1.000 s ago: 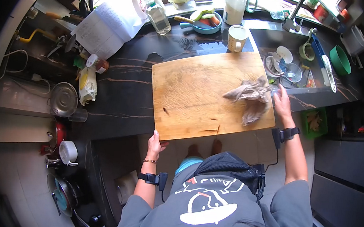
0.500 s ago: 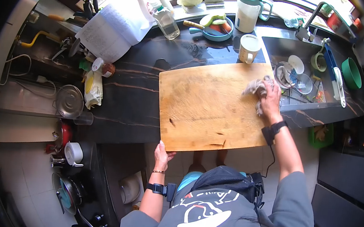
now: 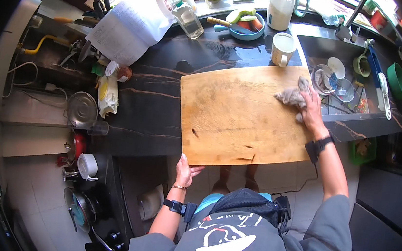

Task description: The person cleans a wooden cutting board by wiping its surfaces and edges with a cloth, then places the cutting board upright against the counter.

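Note:
A large wooden cutting board [image 3: 241,115] lies on the dark countertop, its near edge jutting out over the floor. My left hand [image 3: 186,172] grips the near left corner, thumb at the edge and fingers underneath. On the board's right side, my right hand [image 3: 312,110] is closed over a crumpled greyish cloth [image 3: 291,97] and presses it to the wood. Part of the cloth is hidden under the fingers.
Right of the board is a sink [image 3: 334,47] with dishes inside. A mug [image 3: 283,48] stands just behind the board. Further back are a blue bowl of vegetables [image 3: 248,32] with a knife across it, a pitcher [image 3: 279,9] and a clear bottle [image 3: 188,20].
The whole view has shifted a little, so the board and counter appear further right. My right hand and the cloth stay near the board's right edge; my left hand keeps its corner.

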A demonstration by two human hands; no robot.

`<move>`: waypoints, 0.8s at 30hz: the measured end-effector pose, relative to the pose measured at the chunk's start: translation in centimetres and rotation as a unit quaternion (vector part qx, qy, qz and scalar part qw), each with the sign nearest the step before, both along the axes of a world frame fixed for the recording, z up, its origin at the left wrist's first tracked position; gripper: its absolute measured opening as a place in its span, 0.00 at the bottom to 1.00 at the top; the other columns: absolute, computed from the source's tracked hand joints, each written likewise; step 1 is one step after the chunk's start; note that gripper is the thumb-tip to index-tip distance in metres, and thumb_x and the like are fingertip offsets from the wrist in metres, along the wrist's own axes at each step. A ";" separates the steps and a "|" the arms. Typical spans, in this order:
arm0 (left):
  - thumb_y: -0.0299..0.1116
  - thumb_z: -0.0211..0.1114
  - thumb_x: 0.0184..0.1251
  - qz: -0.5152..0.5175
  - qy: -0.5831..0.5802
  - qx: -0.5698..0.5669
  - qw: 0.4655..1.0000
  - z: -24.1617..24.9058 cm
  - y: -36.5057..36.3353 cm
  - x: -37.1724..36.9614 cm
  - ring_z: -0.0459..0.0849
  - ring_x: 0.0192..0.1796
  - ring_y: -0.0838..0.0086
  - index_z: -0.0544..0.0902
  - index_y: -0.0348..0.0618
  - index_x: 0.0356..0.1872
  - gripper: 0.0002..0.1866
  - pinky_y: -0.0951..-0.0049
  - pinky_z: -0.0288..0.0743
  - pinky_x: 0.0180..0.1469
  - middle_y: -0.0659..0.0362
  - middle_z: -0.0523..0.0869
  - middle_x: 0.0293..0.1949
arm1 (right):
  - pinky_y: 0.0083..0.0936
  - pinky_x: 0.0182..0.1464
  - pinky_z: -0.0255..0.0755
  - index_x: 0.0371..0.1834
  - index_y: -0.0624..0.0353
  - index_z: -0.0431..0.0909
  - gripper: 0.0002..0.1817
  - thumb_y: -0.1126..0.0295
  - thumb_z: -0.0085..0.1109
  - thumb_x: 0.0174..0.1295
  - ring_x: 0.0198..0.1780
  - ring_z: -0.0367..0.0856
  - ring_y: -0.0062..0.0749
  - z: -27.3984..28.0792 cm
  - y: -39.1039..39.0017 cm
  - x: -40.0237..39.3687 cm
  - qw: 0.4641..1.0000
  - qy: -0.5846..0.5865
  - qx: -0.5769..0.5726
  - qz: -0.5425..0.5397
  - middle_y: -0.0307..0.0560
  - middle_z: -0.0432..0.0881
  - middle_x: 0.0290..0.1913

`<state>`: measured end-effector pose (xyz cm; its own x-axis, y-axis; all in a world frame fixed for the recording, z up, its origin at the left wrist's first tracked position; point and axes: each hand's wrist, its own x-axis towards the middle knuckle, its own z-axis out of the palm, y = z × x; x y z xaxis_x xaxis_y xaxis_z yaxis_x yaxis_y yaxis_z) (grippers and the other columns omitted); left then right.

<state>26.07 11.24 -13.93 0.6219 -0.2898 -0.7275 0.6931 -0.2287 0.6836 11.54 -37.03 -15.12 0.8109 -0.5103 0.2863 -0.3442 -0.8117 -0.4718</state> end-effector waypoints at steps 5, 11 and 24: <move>0.61 0.35 0.73 -0.014 0.019 -0.012 1.000 0.4 0.1 0.4 0.85 0.47 0.49 0.61 0.45 0.64 0.32 0.43 0.74 0.54 0.44 0.79 0.54 | 0.46 0.70 0.52 0.57 0.52 0.72 0.28 0.78 0.64 0.48 0.69 0.55 0.57 1.5 6.5 -5.0 0.996 -0.001 0.034 -0.080 0.56 0.61 0.68; 0.62 0.36 0.73 -0.034 0.033 -0.041 0.998 0.3 0.5 0.7 0.84 0.49 0.49 0.60 0.47 0.62 0.31 0.46 0.75 0.53 0.46 0.79 0.54 | 0.49 0.70 0.50 0.53 0.59 0.73 0.28 0.80 0.61 0.42 0.66 0.58 0.52 0.5 17.2 1.5 0.993 -0.040 -0.035 -0.110 0.61 0.65 0.63; 0.56 0.35 0.76 -0.119 0.059 -0.074 0.988 -1.0 2.2 1.9 0.84 0.49 0.56 0.63 0.46 0.64 0.28 0.53 0.74 0.55 0.47 0.81 0.52 | 0.46 0.68 0.58 0.49 0.52 0.78 0.23 0.73 0.64 0.44 0.66 0.63 0.54 0.6 30.6 7.5 0.963 -0.086 0.057 0.250 0.54 0.68 0.64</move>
<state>27.98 13.46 -14.89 0.4369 -0.5267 -0.7292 0.7087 -0.2977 0.6397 19.03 -6.44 -14.50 0.9090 -0.1047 0.4033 0.1673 -0.7947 -0.5834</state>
